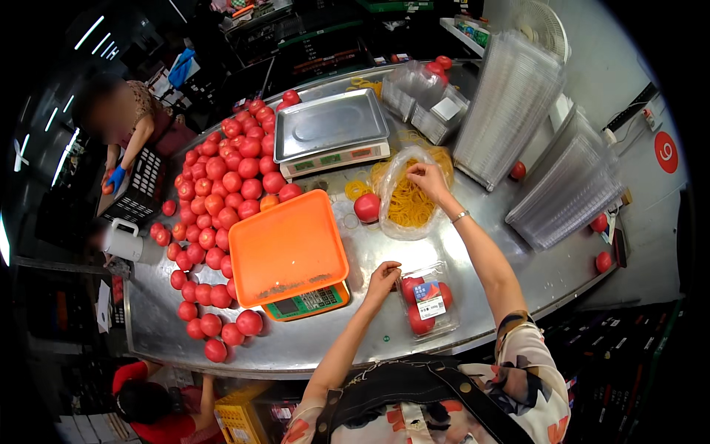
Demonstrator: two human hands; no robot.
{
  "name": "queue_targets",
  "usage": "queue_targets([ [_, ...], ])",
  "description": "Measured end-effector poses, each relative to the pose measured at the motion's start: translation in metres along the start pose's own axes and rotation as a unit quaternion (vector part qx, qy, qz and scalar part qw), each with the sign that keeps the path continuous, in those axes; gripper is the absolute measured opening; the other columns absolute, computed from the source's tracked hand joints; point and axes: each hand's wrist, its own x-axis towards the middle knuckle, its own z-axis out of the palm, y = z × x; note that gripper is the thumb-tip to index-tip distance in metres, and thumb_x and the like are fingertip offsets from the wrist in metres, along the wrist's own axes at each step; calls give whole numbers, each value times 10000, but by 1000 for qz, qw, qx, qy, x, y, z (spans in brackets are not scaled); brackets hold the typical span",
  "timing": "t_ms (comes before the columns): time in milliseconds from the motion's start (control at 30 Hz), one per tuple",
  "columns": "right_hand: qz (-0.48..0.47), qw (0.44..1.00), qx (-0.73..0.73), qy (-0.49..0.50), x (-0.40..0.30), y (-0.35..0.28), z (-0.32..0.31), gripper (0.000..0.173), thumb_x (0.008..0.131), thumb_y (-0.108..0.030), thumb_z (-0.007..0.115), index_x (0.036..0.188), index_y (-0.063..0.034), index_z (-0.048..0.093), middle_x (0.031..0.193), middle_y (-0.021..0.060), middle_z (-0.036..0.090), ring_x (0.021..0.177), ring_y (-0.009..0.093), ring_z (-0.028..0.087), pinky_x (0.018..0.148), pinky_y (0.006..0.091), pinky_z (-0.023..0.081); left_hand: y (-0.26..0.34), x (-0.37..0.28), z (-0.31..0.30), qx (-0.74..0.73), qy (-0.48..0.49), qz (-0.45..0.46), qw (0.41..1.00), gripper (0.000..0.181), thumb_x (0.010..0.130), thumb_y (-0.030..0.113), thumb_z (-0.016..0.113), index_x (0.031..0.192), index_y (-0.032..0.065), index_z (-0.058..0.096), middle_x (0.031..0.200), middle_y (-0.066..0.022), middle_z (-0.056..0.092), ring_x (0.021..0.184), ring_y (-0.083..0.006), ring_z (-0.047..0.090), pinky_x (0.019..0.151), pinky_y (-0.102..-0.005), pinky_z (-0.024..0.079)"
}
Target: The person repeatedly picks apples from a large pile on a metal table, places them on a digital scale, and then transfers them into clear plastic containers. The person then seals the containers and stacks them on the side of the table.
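Observation:
My right hand (pixel 428 180) is over the open plastic bag of yellow rubber bands (pixel 410 202), its fingertips near the bands; whether it pinches one is too small to tell. My left hand (pixel 384 277) hovers by the upper left corner of a clear plastic clamshell box (pixel 452 319). Tomatoes (pixel 421 322) lie inside this box under a printed label (pixel 430 299). Whether the left fingertips touch the box is unclear. A single tomato (pixel 366 208) sits against the bag's left side.
Left of my hands stands a scale with an orange tray (pixel 288 244), beside many loose tomatoes (pixel 222 188). Behind is a scale with a metal tray (pixel 331 125). Stacked clear containers (pixel 510 105) stand right. One person (pixel 133 122) handles tomatoes by a black crate; another (pixel 161 405) is below the table.

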Motion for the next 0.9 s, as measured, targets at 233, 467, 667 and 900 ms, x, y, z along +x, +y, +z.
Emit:
queue_targets([
  [233, -2, 999, -52, 4, -7, -2, 1, 268, 829, -60, 660, 1096, -37, 644, 734, 84, 664, 636, 134, 641, 582, 291, 486, 1, 10, -4, -3, 42, 53, 998, 251, 930, 188, 601, 1153, 77, 568, 909, 4, 582, 743, -66, 549, 640, -221, 469],
  [467, -156, 986, -31, 56, -39, 0, -8, 282, 875, -50, 636, 1154, -37, 600, 739, 22, 583, 630, 93, 551, 560, 239, 458, 1, 32, 4, 102, 155, 236, 954, 463, 851, 206, 712, 1222, 32, 497, 1000, -97, 608, 789, -158, 601, 717, -290, 508],
  [667, -27, 986, 98, -133, -100, -29, 1, 246, 889, -46, 606, 1133, -23, 577, 759, 10, 571, 582, 76, 531, 489, 216, 425, 36, 34, 21, 77, 162, 282, 943, 731, 799, 251, 779, 1363, 61, 355, 1188, -131, 522, 984, -192, 571, 822, -323, 501],
  [900, 172, 839, 443, -267, -172, -54, -10, 215, 959, -196, 561, 1116, -49, 561, 760, -8, 526, 499, 43, 374, 438, 200, 300, 34, 17, 10, -448, -222, 180, 847, 143, 962, 217, 555, 1037, 96, 569, 792, -12, 583, 874, -139, 573, 823, -333, 494],
])
